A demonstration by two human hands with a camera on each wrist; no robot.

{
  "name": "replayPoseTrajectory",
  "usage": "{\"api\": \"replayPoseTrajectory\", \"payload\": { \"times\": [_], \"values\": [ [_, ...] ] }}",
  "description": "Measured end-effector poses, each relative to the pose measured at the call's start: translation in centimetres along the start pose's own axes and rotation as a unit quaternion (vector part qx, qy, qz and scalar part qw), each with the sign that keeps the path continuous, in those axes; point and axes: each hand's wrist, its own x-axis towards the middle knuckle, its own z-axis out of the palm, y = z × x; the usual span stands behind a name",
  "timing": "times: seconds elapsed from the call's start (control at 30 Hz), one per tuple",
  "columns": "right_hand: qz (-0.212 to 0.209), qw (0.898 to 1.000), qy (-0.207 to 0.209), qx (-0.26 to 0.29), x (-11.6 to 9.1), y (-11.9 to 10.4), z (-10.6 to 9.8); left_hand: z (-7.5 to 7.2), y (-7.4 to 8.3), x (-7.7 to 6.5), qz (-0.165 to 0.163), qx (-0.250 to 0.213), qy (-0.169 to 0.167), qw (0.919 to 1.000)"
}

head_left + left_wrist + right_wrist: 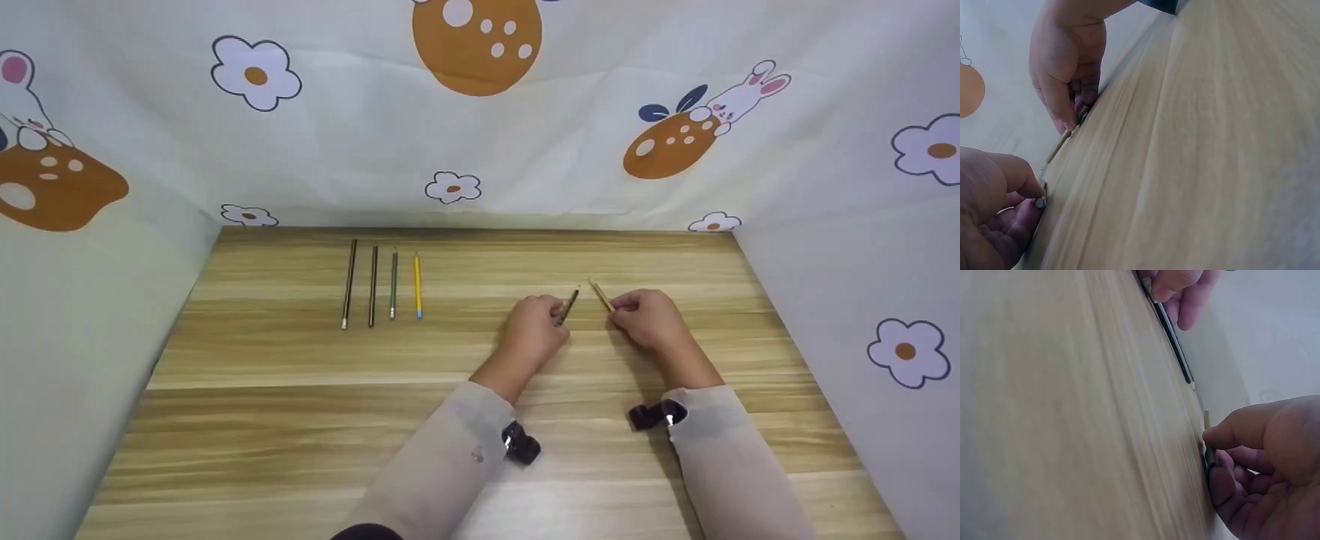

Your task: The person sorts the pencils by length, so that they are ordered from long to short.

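A dark pencil (568, 306) is pinched in the left hand (531, 330), a tan pencil (601, 296) in the right hand (649, 319), both low over the table (300, 420), right of centre. Grips are best kept near the ends (tips angled up). Four pencils (381, 283) are laid in a row, well apart to the left; nothing is in the way.
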Motion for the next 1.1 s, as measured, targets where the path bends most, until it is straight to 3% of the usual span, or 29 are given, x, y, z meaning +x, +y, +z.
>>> {"api": "replayPoseTrajectory", "payload": {
  "times": [0.53, 0.8, 1.1],
  "values": [
    [0.000, 1.000, 0.009, 0.018, 0.03, 0.29, -0.02, 0.29, 0.11, 0.05, 0.022, 0.027, 0.010, 0.9994],
    [-0.007, 1.000, 0.020, 0.014, -0.08, 0.32, -0.16, 0.08, -0.12, -0.08, -0.013, -0.067, 0.019, 0.9975],
    [0.002, 0.999, 0.016, 0.052, 0.00, -0.09, -0.07, -0.35, -0.58, -0.07, -0.010, -0.152, 0.017, 0.9882]
  ]
}}
